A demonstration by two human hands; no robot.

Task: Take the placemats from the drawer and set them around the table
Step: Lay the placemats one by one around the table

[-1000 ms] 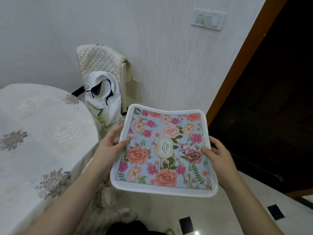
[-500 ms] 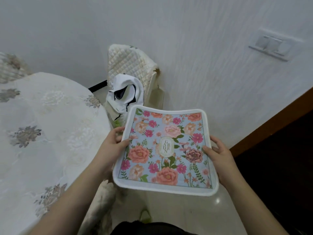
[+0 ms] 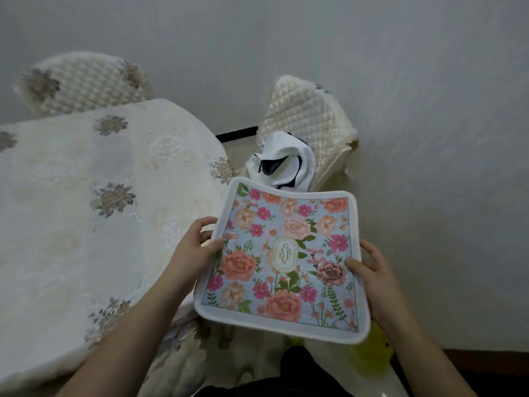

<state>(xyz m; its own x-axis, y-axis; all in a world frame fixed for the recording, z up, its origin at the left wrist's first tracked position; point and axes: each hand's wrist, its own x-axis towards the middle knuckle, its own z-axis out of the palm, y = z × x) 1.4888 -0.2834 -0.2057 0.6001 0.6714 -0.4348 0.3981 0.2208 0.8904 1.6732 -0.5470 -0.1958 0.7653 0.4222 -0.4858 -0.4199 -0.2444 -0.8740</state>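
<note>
Head view: the counter (image 3: 86, 210) under its embroidered cloth carries no placemat in sight, so laying is all ahead. I hold one floral placemat (image 3: 283, 259) beside its edge, left hand (image 3: 194, 247) and right hand (image 3: 372, 276) pinching opposite sides. Its oval label reads "GARDEN"

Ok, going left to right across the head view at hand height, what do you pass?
Table → left hand → floral placemat → right hand → wall.
</note>
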